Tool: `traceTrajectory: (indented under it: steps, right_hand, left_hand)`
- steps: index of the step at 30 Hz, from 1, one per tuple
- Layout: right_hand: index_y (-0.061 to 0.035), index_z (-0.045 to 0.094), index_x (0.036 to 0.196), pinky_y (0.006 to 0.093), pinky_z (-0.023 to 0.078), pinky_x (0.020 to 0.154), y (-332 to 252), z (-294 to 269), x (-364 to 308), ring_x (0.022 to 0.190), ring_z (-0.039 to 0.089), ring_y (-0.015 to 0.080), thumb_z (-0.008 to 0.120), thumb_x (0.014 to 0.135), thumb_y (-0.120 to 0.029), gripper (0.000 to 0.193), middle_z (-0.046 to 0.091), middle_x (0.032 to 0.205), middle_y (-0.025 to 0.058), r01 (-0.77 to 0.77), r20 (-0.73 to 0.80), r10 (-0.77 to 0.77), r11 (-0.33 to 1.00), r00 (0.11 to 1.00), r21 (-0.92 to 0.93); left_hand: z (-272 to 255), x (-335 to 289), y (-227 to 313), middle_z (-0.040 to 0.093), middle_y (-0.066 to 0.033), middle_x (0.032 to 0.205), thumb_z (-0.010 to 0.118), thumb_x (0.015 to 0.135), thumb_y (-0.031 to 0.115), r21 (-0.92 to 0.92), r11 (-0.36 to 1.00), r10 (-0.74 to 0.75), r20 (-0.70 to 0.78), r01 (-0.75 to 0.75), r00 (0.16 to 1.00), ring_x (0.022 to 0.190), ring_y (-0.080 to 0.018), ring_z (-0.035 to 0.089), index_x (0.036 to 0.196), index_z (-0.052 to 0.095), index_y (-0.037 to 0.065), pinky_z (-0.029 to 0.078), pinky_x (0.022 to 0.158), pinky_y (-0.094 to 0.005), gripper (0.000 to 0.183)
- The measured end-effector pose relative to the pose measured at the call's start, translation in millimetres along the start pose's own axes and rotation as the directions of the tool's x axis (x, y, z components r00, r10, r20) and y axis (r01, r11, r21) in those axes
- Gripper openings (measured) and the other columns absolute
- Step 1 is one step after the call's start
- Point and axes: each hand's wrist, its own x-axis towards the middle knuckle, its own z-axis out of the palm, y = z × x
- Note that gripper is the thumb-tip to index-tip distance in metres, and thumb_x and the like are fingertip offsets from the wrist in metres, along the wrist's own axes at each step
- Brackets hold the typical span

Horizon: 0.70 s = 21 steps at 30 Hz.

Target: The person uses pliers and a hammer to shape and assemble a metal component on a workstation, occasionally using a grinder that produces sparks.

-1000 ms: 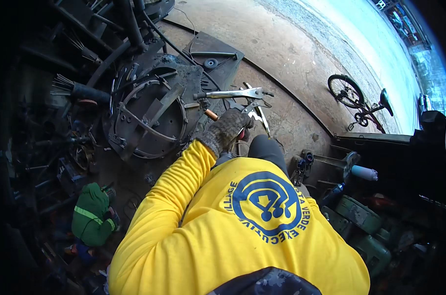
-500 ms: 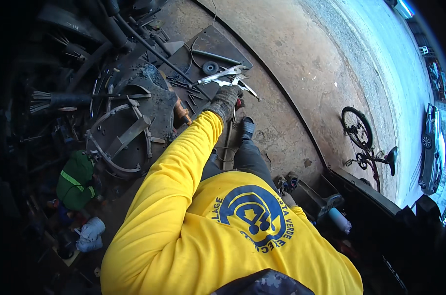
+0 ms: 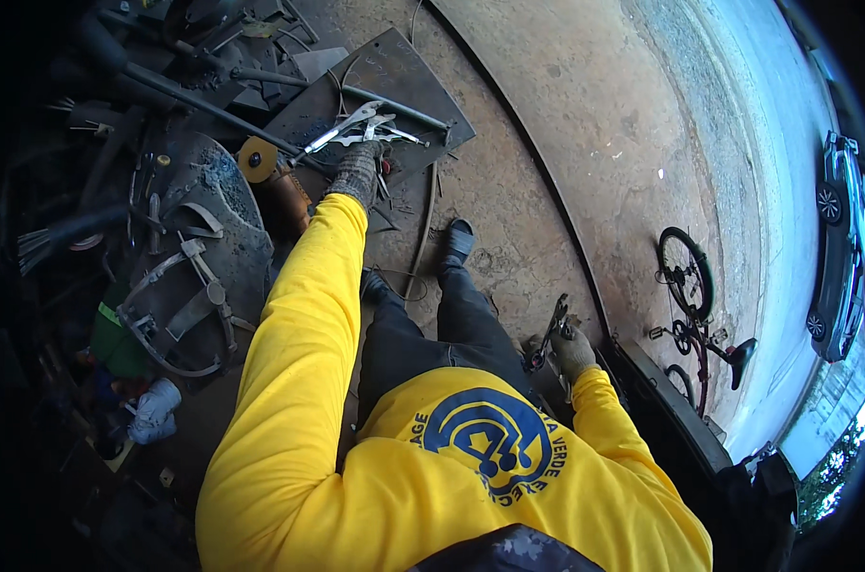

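Observation:
My left hand [image 3: 358,172], in a grey knit glove, is stretched forward at the end of my yellow sleeve. It is closed around silvery locking pliers [image 3: 355,121] with long, wide-spread jaws. A bit of red shows beside the fingers, too small to name. Beneath the pliers lies a dark flat metal plate [image 3: 408,81] with a metal rod [image 3: 389,99] across it. At the right, by the dark ledge, my gloved right hand [image 3: 573,351] is closed on a dark metal clamp-like tool [image 3: 556,319]. The tool's exact kind is unclear.
A round tan disc [image 3: 257,159] and a copper-coloured cylinder [image 3: 287,198] sit left of my left hand. Further left are a curved metal frame [image 3: 132,310] and a person in green [image 3: 118,338]. A long dark rail [image 3: 528,143] crosses the floor. A bicycle [image 3: 690,286] stands right.
My left hand has shifted left in the picture with the locking pliers. My right hand has come forward from beside my body, with the dark tool raised. The view has turned somewhat.

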Motion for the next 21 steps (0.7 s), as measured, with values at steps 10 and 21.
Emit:
traceTrajectory:
  steps: [10, 21]
  right_hand:
    - [-0.0039, 0.063, 0.1, 0.0326, 0.043, 0.06, -286.8, 14.0, 66.1, 0.068, 0.053, 0.0158, 0.064, 0.091, -0.03, 0.028, 0.061, 0.077, 0.004, 0.325, 0.211, -0.402, 0.889, 0.891, 0.323]
    - [-0.0015, 0.068, 0.084, 0.0344, 0.047, 0.062, -485.4, 59.4, 93.9, 0.067, 0.06, 0.0198, 0.061, 0.088, -0.028, 0.028, 0.064, 0.074, 0.0087, 0.661, 0.486, -0.544, 0.743, 0.685, -0.1]
  left_hand:
    - [-6.0, 48.4, -18.7, 0.068, -0.0101, 0.081, 0.067, 0.083, 0.029, 0.249, 0.968, 0.001, -0.048, 0.011, 0.999, 0.073, -0.0202, 0.065, 0.1, 0.067, 0.003, 0.051, 0.068, -0.0355, 0.031]
    - [-18.1, 37.1, -48.0, 0.056, -0.0251, 0.134, 0.079, 0.074, 0.036, 0.718, 0.685, 0.444, -0.275, -0.125, 0.853, 0.124, -0.0364, 0.056, 0.131, 0.053, -0.003, 0.045, 0.105, -0.0423, 0.074]
